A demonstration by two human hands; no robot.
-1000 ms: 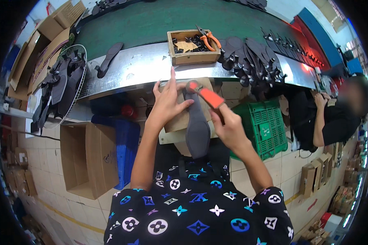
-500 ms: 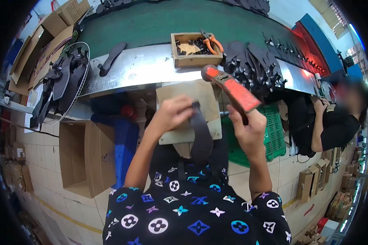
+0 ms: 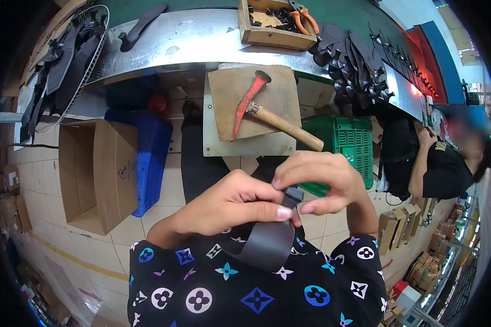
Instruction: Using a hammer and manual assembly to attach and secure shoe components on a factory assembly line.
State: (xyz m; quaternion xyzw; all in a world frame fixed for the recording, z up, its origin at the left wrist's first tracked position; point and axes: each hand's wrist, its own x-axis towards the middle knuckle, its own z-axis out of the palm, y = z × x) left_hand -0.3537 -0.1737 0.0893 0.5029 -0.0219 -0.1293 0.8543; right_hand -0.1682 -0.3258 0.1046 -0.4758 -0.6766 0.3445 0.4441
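Both of my hands are drawn in close over my lap and pinch the top end of a dark grey strap piece. My left hand grips it from the left with thumb and fingers. From the right, my right hand curls over the same end. The strap hangs down and curves over my patterned shirt. A hammer with a red head and a wooden handle lies loose on the small brown work board, beyond my hands.
A metal bench edge carries a wooden tray of tools and several dark strap pieces. An open cardboard box, a blue crate and a green crate stand below. Another person in black sits at right.
My right hand has put the hammer down on the board. Both hands have come in toward my body with the strap, and my right hand now grips the strap too.
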